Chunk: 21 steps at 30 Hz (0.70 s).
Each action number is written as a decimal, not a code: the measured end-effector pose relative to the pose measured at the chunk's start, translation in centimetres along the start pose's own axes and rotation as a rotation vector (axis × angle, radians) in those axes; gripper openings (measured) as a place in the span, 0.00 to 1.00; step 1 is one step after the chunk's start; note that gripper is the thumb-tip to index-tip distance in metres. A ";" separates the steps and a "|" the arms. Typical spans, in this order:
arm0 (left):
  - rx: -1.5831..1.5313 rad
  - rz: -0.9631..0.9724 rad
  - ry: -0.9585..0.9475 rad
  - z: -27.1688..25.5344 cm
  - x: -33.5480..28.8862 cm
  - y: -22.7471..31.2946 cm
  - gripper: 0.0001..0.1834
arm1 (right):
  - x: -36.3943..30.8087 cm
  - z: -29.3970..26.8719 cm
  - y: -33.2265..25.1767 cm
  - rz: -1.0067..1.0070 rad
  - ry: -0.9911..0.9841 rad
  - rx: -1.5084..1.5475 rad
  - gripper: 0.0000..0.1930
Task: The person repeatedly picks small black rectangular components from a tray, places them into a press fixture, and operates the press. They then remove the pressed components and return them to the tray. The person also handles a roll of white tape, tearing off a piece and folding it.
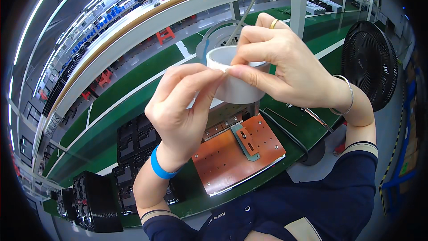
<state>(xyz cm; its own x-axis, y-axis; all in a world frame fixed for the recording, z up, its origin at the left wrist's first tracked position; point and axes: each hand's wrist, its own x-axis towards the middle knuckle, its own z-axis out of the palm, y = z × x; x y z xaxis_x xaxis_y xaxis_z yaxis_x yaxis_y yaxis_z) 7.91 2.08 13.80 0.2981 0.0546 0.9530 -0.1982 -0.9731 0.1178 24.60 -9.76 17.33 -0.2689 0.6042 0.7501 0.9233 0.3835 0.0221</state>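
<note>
A white ring-shaped roll, hollow in the middle, is above the far side of a red-brown fixture plate. My right hand grips its near rim, with the thumb outside and the curled fingers reaching over into the opening. Against the outer face my left hand pinches, its fingertips meeting my right thumb; what lies between them is too small to make out. Below, a narrow green circuit board lies on the plate, partly covered by a small orange block.
Black moulded trays are stacked at the left on the green bench. A black fan stands at the right. A metal tool, a thin rod and a dark cable lie right of the plate. Behind the roll stands a clear reel.
</note>
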 end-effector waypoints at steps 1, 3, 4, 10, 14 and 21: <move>-0.062 -0.046 -0.004 0.1 0.1 -0.1 0.08 | -0.1 0.6 0.2 -0.011 0.037 0.031 0.10; -0.136 -0.115 -0.024 -0.3 0.0 -0.2 0.08 | -0.1 1.1 0.1 0.035 0.033 0.155 0.10; -0.157 -0.133 -0.039 -0.5 0.0 -0.3 0.08 | -0.1 1.1 -0.2 0.096 -0.010 0.240 0.09; -0.416 -0.265 -0.048 0.0 0.1 0.4 0.08 | -0.6 1.2 0.1 0.071 0.065 0.326 0.08; -0.330 -0.212 -0.008 0.1 -0.2 0.8 0.08 | -0.6 1.5 -0.8 0.109 0.140 0.380 0.08; -0.273 0.003 0.127 0.7 -1.1 0.3 0.12 | -0.3 2.0 -1.6 0.409 0.139 0.862 0.10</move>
<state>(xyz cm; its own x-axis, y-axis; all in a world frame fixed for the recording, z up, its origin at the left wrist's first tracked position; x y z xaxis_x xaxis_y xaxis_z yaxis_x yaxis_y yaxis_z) 8.21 1.57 12.55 0.1814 0.0963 0.9787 -0.4478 -0.8779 0.1694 22.69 -9.16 15.78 0.1150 0.7382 0.6647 0.4046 0.5763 -0.7101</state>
